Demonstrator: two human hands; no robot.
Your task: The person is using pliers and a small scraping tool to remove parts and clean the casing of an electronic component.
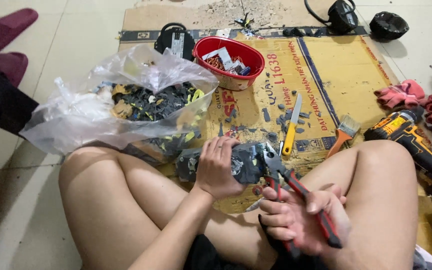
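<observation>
Seated on flattened cardboard (pixel 326 65), legs crossed. The left hand (pixel 219 167) was wrapped over a dark, battered plastic casing (pixel 246 162), fingers curled across its top and thumb beneath, holding it just above the near edge of the cardboard, between the knees. The right hand (pixel 298 220) was closed around both red-and-black handles of a pair of cutting pliers (pixel 288 182); handles looked squeezed nearly together, with the jaws at the casing's 3 o'clock end. Whether the jaws gripped plastic or a wire could not be told; the contact point was hidden by dark debris.

At 10 o'clock from the casing: a clear plastic bag (pixel 126 100) full of dark and yellow plastic fragments. At 12 o'clock: a red bowl (pixel 228 62) holding copper-coloured windings and small parts. At 1 o'clock: a yellow-handled knife (pixel 292 125), lying among loose grey chips. At 2 o'clock: a paintbrush (pixel 345 132). At 3 o'clock: a yellow-and-black cordless drill (pixel 411 137), with pink gloves (pixel 416 100) beyond it.

Judgement on technique: the bite should be small and close to the casing's edge, the left hand kept well back from the jaws, the casing braced firmly against twisting. Brittle plastic probably snaps and flies, so squeezing slowly, aimed away from the bare legs, seems wise.
</observation>
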